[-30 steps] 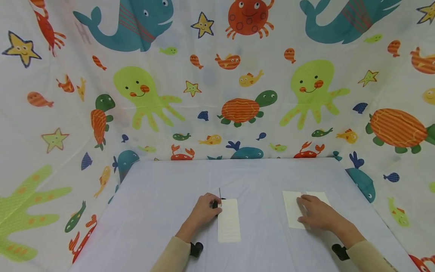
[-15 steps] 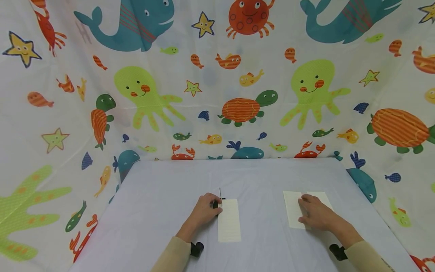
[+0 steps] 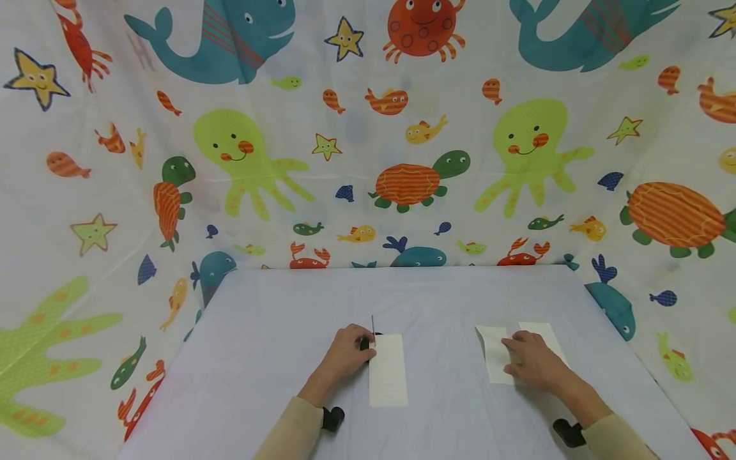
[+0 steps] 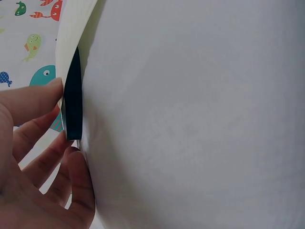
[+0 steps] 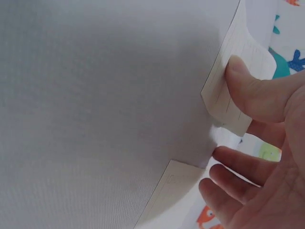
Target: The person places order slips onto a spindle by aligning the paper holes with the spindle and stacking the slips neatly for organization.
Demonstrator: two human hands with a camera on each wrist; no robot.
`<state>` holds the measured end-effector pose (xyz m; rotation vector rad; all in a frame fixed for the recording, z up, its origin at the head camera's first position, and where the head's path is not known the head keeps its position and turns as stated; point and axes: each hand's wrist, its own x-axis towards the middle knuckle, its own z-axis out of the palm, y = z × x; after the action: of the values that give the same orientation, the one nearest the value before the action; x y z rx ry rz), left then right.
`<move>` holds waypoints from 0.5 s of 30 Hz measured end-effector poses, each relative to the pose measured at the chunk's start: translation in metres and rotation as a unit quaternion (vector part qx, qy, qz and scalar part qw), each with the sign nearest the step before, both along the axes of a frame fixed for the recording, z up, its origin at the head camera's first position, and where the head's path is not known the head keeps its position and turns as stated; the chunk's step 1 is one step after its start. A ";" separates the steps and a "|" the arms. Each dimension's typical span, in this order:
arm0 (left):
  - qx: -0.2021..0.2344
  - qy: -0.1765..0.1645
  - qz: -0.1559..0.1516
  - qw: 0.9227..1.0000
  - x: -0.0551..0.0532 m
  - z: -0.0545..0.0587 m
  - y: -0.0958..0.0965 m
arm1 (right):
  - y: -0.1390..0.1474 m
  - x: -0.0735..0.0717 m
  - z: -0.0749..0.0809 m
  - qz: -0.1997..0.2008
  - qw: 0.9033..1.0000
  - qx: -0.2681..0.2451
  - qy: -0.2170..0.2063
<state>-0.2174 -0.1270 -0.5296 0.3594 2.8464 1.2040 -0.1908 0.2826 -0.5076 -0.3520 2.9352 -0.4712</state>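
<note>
In the head view my left hand (image 3: 346, 352) pinches the top left edge of a cream lined sheet of paper (image 3: 388, 372). A dark, flat strip (image 4: 74, 100) shows against that sheet by the fingers in the left wrist view; its kind is unclear. On the right, a second lined sheet (image 3: 496, 358) is pinched by my right hand (image 3: 537, 361), and its left edge curls up. The right wrist view has this sheet (image 5: 243, 71) bending between thumb and index finger, the other fingers loosely bent. A third sheet (image 3: 537, 329) lies beside it, partly behind the hand.
A white cloth (image 3: 276, 306) covers the table. Behind and at both sides hangs a curtain (image 3: 351, 115) printed with sea animals. Black pieces (image 3: 332, 420) sit at both wrists, next to beige sleeves (image 3: 290, 434).
The left edge of the sheet under my right hand has lifted and curled up from the table. My left hand and its sheet stay put.
</note>
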 end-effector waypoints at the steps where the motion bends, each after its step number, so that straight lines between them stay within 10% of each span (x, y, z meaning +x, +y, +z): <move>1: 0.000 0.002 -0.001 1.000 0.000 0.000 0.000 | -0.001 0.000 0.000 -0.004 1.000 0.001 0.001; 8: 0.005 -0.002 0.002 1.000 0.001 0.001 0.000 | -0.004 -0.003 0.002 -0.020 1.000 0.022 0.001; 15: 0.004 -0.022 0.008 1.000 0.002 0.003 0.001 | -0.004 -0.001 0.007 -0.033 0.996 -0.080 -0.024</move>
<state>-0.2158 -0.1260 -0.5270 0.3073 2.8140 1.2112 -0.1916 0.2787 -0.5011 -0.2574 2.8766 -0.7169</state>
